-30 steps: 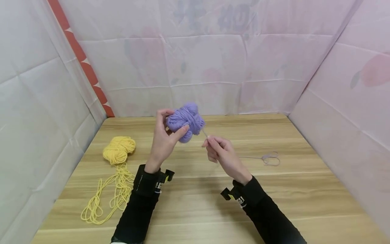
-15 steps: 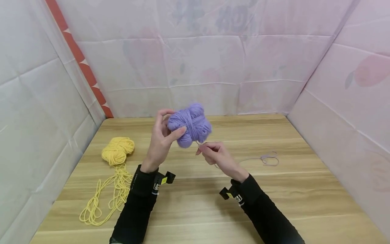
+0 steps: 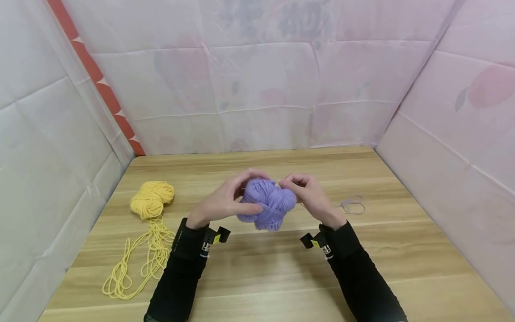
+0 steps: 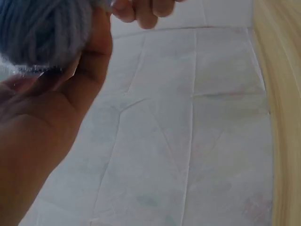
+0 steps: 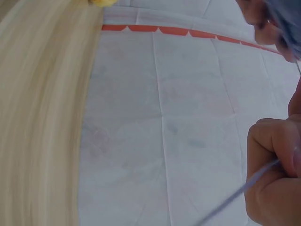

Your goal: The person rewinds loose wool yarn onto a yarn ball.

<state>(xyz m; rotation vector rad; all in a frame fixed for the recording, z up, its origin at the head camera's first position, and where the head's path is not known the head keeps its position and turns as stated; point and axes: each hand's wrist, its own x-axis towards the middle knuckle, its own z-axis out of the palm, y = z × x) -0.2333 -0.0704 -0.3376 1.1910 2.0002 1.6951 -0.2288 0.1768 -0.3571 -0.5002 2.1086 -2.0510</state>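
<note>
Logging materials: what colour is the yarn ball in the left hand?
The yarn ball is light purple, clearest in the head view.

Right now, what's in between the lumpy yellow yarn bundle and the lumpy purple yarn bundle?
In the head view: bare wooden tabletop, then the left grip, holding the purple bundle.

Skein [image 3: 267, 206] above table [image 3: 257, 286], second skein [image 3: 154, 196] left

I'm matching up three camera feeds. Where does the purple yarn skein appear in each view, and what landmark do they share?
Head: the bundled purple yarn skein is just below centre, held by the left hand.
Left wrist: top-left corner, cut off, looking greyish.
Right wrist: top-right corner, only partly in frame.
Shared landmark: the pale wood-grain tabletop, lower in head, right edge in left wrist, left side in right wrist.
</note>
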